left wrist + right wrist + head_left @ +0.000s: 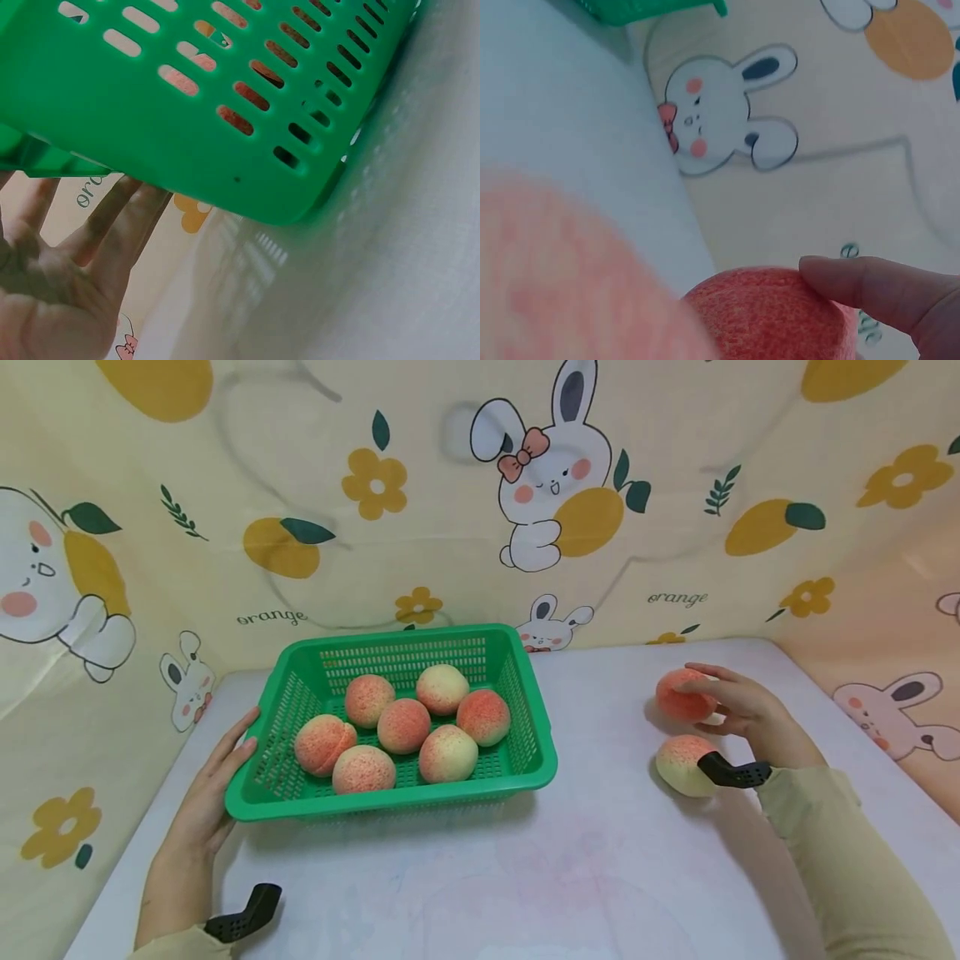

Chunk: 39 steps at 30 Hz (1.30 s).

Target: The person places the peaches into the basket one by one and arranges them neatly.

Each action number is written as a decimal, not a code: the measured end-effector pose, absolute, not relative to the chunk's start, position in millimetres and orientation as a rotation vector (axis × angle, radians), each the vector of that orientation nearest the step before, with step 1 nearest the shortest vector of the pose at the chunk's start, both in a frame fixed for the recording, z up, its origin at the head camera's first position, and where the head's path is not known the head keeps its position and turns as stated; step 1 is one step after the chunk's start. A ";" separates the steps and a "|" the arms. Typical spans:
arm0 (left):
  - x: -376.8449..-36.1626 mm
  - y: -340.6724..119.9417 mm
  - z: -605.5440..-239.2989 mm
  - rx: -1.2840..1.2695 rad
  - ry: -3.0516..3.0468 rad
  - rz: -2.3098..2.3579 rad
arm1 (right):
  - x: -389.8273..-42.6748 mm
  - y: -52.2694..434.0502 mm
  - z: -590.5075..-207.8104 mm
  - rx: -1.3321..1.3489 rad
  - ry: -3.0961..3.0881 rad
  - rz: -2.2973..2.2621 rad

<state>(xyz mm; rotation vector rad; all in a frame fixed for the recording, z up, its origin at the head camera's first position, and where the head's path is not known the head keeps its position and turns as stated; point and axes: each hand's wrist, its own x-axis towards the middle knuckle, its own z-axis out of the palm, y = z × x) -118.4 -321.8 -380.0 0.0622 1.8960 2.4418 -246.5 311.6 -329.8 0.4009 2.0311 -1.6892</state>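
At the right of the head view my right hand [750, 708] grips a red peach [677, 695], thumb and fingers around its side. The thumb also shows pressed on this peach [772, 315] in the right wrist view. Just in front of it a yellow and pink peach [681, 764] lies on the table. On the other side, my left hand [197, 810] touches the left side of a green plastic basket [390, 802], its fingers fairly straight along the rim. Several peaches [403, 727], red to pale yellow, lie inside the basket.
The white table [480, 877] runs back to a cream cloth [435, 468] printed with rabbits, oranges and flowers, which also hangs along both sides. A black wrist piece [243, 917] sits by the left sleeve, another black piece [733, 772] by the right.
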 end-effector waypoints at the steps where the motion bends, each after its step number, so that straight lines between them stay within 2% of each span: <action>1: -118.9 -321.3 -379.5 0.060 1.901 2.438 | -246.2 309.2 -328.5 0.378 2.047 -1.688; 10: -118.8 -319.9 -378.2 0.040 1.882 2.455 | -245.1 274.3 -311.7 0.206 2.080 -1.760; 20: -117.7 -319.4 -377.9 0.042 1.866 2.470 | -236.7 237.1 -293.0 0.131 1.979 -1.924; 32: -118.7 -320.3 -379.1 0.073 1.888 2.464 | -234.9 204.7 -280.5 0.080 1.983 -1.901; 39: -119.1 -320.2 -379.2 0.059 1.896 2.452 | -229.9 179.5 -271.9 -0.051 2.025 -1.837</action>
